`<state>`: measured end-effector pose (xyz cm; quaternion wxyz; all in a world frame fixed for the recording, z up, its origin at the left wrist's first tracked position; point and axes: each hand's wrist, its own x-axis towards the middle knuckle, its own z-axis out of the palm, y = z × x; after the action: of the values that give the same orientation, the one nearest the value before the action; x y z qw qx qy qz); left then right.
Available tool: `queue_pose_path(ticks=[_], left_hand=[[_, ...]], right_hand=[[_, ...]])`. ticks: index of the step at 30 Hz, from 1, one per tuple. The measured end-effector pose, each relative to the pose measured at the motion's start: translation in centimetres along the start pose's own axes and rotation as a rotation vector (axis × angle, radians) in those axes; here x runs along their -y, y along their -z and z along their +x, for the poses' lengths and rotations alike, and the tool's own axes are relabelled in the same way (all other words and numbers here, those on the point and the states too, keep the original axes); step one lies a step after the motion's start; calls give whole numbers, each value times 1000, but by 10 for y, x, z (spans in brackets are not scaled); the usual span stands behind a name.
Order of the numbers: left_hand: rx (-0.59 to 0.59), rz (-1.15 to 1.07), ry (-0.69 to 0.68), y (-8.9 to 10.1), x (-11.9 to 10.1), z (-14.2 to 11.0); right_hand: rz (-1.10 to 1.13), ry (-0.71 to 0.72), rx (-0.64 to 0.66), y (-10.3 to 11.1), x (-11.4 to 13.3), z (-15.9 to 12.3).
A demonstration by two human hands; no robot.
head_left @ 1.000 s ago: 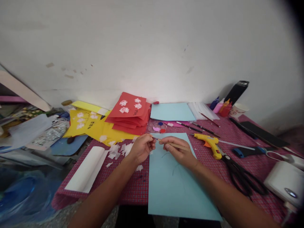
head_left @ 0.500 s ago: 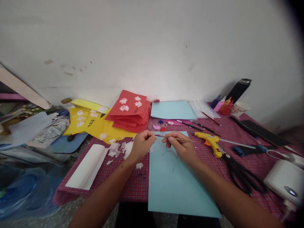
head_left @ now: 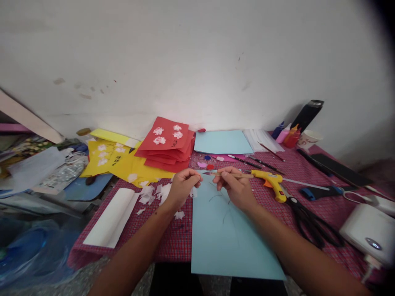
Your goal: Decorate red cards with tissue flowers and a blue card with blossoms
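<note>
My right hand is closed around a paintbrush, whose dark tip points left toward my other hand. My left hand is pinched beside that tip; whatever lies between its fingers is too small to make out. Both hands are above the top of a light blue sheet of paper marked with a few thin dark curved lines. Just beyond them is a clear palette with blue, pink and red paint. Torn white paper pieces are scattered left of the sheet.
Red cards with white flowers and yellow sheets lie at the back left. A folded white paper is near the left edge. At right are a yellow glue gun, black scissors, paint bottles and a white device.
The brush has turned in my right hand to lie more nearly level, its tip still near my left fingers. My left hand keeps its pinch. The view has shifted slightly.
</note>
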<state>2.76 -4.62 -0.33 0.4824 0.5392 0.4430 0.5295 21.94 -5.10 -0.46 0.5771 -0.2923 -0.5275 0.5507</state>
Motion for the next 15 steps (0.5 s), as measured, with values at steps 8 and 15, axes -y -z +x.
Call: queue_pose_path(ticks=[8, 15], left_hand=[[10, -54, 45, 0, 3, 0], [7, 54, 20, -1, 0, -1]], right_hand=[[75, -51, -5, 1, -2, 3], [49, -68, -25, 2, -3, 5]])
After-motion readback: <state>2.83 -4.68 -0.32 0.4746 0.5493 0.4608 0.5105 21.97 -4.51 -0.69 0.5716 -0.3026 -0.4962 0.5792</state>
